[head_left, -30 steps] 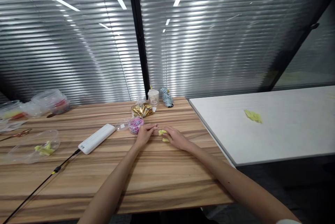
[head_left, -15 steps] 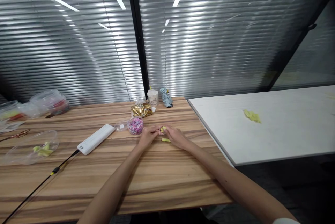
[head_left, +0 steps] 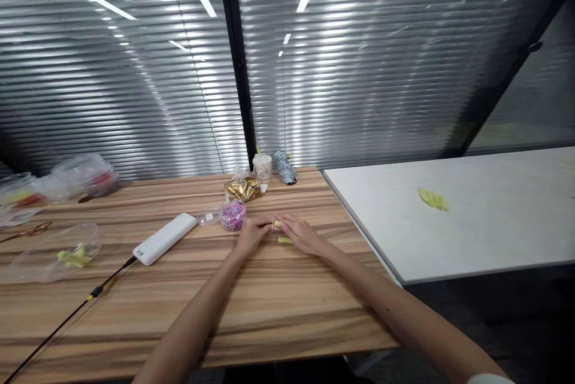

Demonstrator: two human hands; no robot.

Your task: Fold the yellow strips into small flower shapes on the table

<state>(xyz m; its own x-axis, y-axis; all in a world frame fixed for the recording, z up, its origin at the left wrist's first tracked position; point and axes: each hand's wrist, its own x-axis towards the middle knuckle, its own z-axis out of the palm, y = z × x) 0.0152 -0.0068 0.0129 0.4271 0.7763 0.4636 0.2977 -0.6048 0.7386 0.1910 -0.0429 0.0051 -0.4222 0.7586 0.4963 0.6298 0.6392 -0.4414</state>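
My left hand [head_left: 253, 234] and my right hand [head_left: 300, 234] meet above the wooden table, fingertips pinched together. Between them is a small yellow piece [head_left: 277, 224], mostly covered by my right fingers. A thin pink loop, which looks like a rubber band, shows at my left fingertips; exactly how it sits on the yellow piece is hidden. Just below my right fingers, a yellow strip [head_left: 284, 240] lies on the table. Left of my left hand stands a round clear tub [head_left: 232, 216] full of pink and purple rubber bands, with its clear lid [head_left: 208, 216] beside it.
A gold packet [head_left: 243, 189], a white cup [head_left: 262, 167] and a crumpled blue-grey wrapper [head_left: 286, 168] stand behind. On the left are a white power bank [head_left: 165, 238] with a black cable, a clear lid [head_left: 92, 240] bearing yellow scraps, and scissors [head_left: 38, 229]. Yellow material [head_left: 433, 199] lies on the white table.
My right fingers have shifted slightly left and now cover more of the yellow piece. The pink loop, earlier stretched upright between the hands, shows less. Both arms are nearly still.
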